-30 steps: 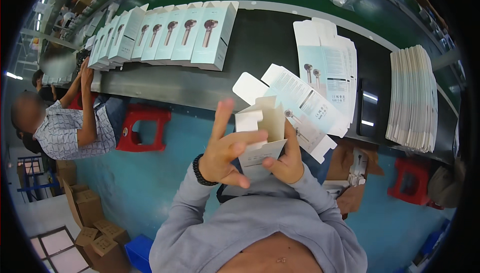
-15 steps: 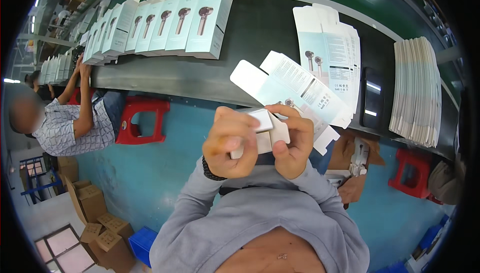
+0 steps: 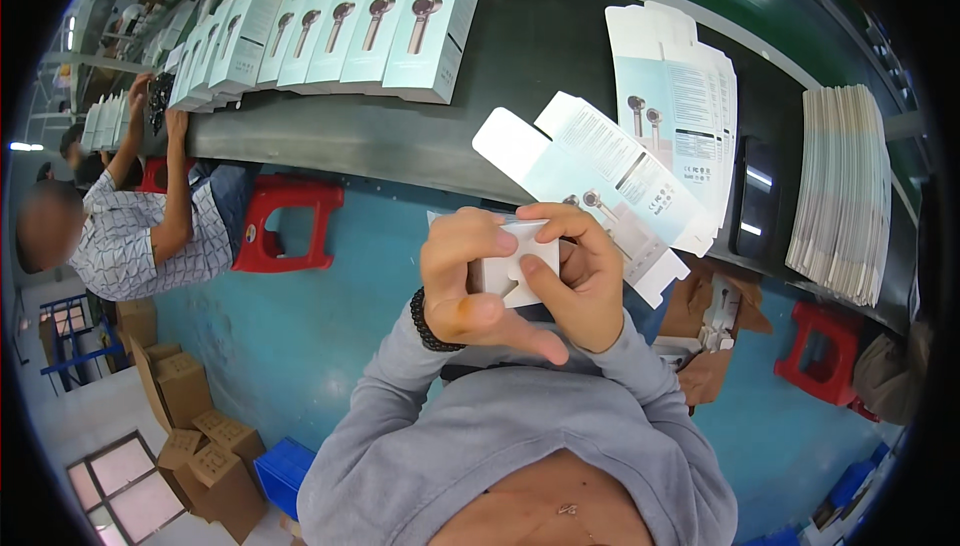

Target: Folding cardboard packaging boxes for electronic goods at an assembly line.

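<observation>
Close to my body, just off the table's near edge, I hold a small carton (image 3: pixel 517 258) with its white end toward me. My left hand (image 3: pixel 462 271) grips its left side, thumb stretched out below and dark beaded bracelet at the wrist. My right hand (image 3: pixel 582 281) closes on the other side, with the thumb pressing the white end panel. The carton's far end is hidden behind my fingers. Just beyond my hands lies a flattened light-blue and white carton (image 3: pixel 600 171), overhanging the table edge.
Standing printed cartons (image 3: pixel 420 36) line the table's left. More flat cartons (image 3: pixel 680 96), a dark phone-like slab (image 3: pixel 755 196) and a thick carton stack (image 3: pixel 845 186) lie right. A co-worker (image 3: pixel 150 226) sits left by a red stool (image 3: pixel 290 221). Below right is an open brown box (image 3: pixel 715 336).
The carton's open flaps have folded down into a flat end panel. My left thumb has swung out below it, and my right thumb has moved onto the panel.
</observation>
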Tool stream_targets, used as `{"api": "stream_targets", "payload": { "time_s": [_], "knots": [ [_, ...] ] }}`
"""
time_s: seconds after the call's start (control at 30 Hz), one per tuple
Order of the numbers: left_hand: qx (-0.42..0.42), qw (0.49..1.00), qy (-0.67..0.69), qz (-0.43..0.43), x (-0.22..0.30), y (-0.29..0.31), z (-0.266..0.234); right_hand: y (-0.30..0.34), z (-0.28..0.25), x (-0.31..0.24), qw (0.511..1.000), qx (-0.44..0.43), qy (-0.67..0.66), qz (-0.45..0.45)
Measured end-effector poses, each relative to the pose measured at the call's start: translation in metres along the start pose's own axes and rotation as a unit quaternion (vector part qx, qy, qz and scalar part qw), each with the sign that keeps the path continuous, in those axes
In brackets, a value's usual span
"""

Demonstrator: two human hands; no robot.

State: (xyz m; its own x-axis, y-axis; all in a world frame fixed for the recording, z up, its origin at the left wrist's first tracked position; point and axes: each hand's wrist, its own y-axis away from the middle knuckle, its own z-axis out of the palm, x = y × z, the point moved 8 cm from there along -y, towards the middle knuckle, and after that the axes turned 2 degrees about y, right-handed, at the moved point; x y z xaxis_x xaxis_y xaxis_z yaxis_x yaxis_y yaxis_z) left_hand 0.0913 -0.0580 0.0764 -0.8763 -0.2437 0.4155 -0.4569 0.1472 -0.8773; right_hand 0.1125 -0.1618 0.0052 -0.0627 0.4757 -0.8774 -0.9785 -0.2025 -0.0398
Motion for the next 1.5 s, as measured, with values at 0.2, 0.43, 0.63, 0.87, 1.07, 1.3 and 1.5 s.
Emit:
{"api": "stream_targets", "payload": {
  "time_s": [0.2,0.43,0.63,0.87,1.07,1.3,1.5],
  "knots": [
    [-0.035,0.999,-0.008,-0.011,-0.004,-0.007,0.0,-0.003,0.005,0.0,0.998,-0.043,-0.046,0.017],
    [-0.161,0.962,0.084,-0.205,-0.013,-0.026,-0.026,-0.002,0.019,0.002,0.927,-0.186,0.319,-0.064],
    [-0.294,0.919,-0.143,-0.221,-0.013,-0.069,-0.096,-0.01,0.027,-0.045,0.913,-0.206,0.317,-0.153],
    [0.171,0.949,-0.167,-0.205,-0.058,-0.058,-0.263,0.023,-0.035,-0.057,0.655,-0.174,0.722,-0.137],
    [0.322,0.898,-0.195,-0.226,-0.226,-0.014,-0.262,0.038,-0.066,-0.038,0.592,-0.223,0.772,-0.058],
    [0.273,0.782,-0.523,-0.203,-0.23,-0.003,-0.248,0.045,-0.049,-0.088,0.646,-0.155,0.716,-0.216],
    [-0.196,0.95,-0.244,0.014,-0.079,-0.076,-0.07,0.033,-0.041,-0.125,0.788,-0.042,0.57,-0.229]
  ]
}}
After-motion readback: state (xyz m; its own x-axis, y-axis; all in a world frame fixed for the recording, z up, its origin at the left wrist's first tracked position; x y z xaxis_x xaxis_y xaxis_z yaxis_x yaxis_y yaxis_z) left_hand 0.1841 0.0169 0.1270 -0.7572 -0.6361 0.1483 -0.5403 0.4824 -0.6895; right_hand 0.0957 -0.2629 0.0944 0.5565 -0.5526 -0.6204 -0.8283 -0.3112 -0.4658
